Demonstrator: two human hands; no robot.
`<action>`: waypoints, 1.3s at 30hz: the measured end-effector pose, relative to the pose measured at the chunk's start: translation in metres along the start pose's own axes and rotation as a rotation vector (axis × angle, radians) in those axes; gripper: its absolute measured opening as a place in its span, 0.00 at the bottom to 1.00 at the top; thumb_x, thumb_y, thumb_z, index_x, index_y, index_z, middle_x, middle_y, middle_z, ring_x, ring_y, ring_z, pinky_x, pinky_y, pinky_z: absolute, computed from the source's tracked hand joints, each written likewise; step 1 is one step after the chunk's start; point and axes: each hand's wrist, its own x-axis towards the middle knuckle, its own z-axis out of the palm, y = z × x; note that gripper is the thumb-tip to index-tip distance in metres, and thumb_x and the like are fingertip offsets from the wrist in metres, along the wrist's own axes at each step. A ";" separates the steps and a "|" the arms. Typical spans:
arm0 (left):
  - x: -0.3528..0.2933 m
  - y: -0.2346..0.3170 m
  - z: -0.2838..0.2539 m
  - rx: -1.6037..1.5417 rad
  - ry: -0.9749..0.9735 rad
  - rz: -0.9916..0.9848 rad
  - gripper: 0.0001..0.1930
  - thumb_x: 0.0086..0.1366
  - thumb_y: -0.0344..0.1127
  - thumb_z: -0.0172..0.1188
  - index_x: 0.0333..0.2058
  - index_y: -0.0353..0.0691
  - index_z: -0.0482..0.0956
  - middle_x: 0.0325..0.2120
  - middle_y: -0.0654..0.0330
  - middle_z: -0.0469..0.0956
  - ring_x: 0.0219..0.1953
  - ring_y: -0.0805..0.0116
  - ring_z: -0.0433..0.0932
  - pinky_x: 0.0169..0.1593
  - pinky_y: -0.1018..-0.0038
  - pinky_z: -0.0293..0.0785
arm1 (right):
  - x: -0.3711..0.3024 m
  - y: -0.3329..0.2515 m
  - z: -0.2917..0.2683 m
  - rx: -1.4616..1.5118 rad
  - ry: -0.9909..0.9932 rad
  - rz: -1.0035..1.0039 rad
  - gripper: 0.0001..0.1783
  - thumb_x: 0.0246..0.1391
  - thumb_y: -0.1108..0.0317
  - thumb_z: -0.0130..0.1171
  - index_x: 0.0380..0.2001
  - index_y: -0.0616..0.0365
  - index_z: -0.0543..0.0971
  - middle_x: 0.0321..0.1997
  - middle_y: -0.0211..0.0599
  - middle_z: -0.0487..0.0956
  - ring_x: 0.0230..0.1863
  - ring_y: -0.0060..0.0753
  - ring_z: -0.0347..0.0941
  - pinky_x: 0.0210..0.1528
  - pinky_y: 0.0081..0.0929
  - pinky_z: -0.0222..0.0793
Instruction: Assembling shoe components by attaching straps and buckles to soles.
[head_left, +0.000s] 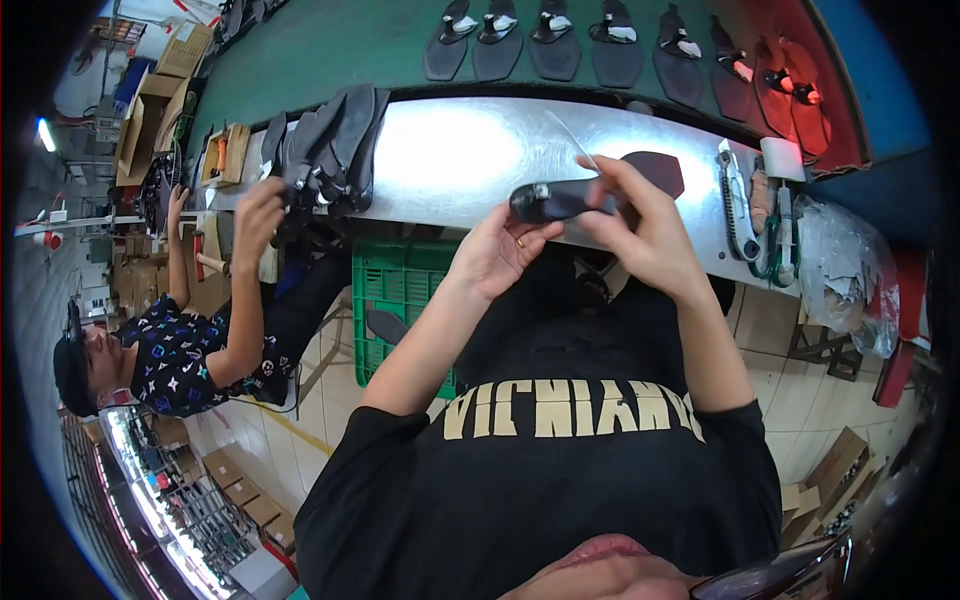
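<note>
In front of my chest, above the metal bench top, is a black sandal (548, 202) with a shiny strap part. My left hand (500, 252) is closed on its left end from below, thumb and fingers pinching it. Partly blurred, my right hand (645, 228) grips its right end between thumb and fingers. A thin pale stick (572, 136) slants up and left from beside the right index finger; whether that hand holds it, I cannot make out. Just beyond my right hand, a dark brown sole (657, 172) lies flat on the bench.
The metal bench (440, 160) borders a green belt (330, 50) bearing a row of black sandals (555, 45). Several sandals are heaped (340, 140) at left near a co-worker (200, 350). A cutter knife (738, 205) and scissors (785, 235) lie right. Below stands a green crate (390, 275).
</note>
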 end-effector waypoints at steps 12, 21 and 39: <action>-0.003 -0.032 0.010 0.012 -0.035 -0.313 0.20 0.74 0.44 0.44 0.52 0.33 0.70 0.47 0.45 0.76 0.49 0.53 0.80 0.34 0.76 0.85 | -0.088 0.062 0.026 0.603 -0.023 0.580 0.32 0.63 0.71 0.50 0.68 0.57 0.54 0.21 0.27 0.73 0.18 0.14 0.65 0.20 0.13 0.58; 0.002 -0.061 0.019 -0.217 0.220 -0.456 0.13 0.67 0.45 0.58 0.43 0.44 0.74 0.34 0.60 0.80 0.34 0.67 0.81 0.19 0.83 0.65 | -0.094 0.062 0.045 0.598 0.044 0.499 0.33 0.61 0.75 0.51 0.67 0.57 0.53 0.22 0.28 0.71 0.24 0.17 0.67 0.30 0.17 0.62; -0.007 -0.031 0.048 0.377 0.162 0.268 0.36 0.73 0.61 0.36 0.36 0.30 0.80 0.27 0.58 0.82 0.25 0.75 0.78 0.25 0.81 0.71 | -0.076 0.050 0.037 0.921 -0.154 0.543 0.37 0.65 0.72 0.48 0.72 0.48 0.45 0.19 0.26 0.67 0.16 0.13 0.57 0.18 0.11 0.53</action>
